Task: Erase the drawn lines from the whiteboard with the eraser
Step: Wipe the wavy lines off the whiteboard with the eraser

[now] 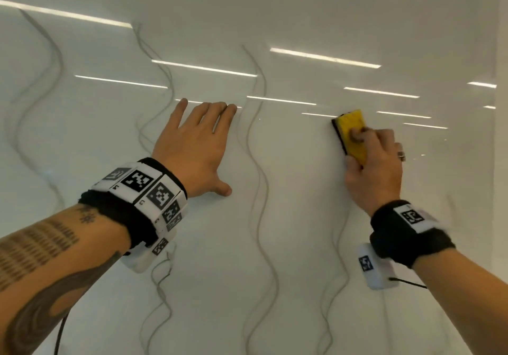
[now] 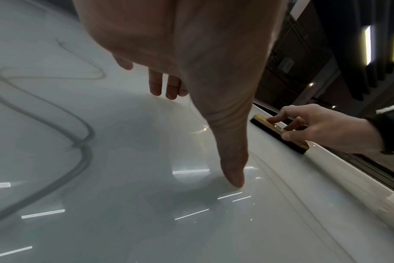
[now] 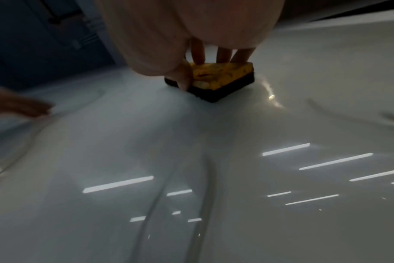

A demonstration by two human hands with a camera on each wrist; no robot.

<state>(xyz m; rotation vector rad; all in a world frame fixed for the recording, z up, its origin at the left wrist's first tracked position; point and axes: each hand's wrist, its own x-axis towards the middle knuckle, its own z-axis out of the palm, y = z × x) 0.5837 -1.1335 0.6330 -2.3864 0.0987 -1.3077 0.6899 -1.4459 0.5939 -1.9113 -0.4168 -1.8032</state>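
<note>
A glossy whiteboard (image 1: 302, 11) fills the head view, crossed by several wavy grey lines (image 1: 258, 162) running top to bottom. My right hand (image 1: 376, 162) grips a yellow eraser (image 1: 351, 132) with a black felt base and presses it flat against the board at the right. In the right wrist view the eraser (image 3: 220, 78) sits under my fingertips, thumb on its near side. A line (image 1: 341, 258) runs down the board below it. My left hand (image 1: 198, 140) lies flat on the board with straight fingers, between two lines. The left wrist view shows the eraser (image 2: 279, 133) held at the board's edge.
The board's right edge (image 1: 499, 135) lies close to the eraser. Ceiling lights reflect as bright bars (image 1: 324, 57) across the surface. A dark room with ceiling lamps (image 2: 369, 44) shows beyond the board's edge.
</note>
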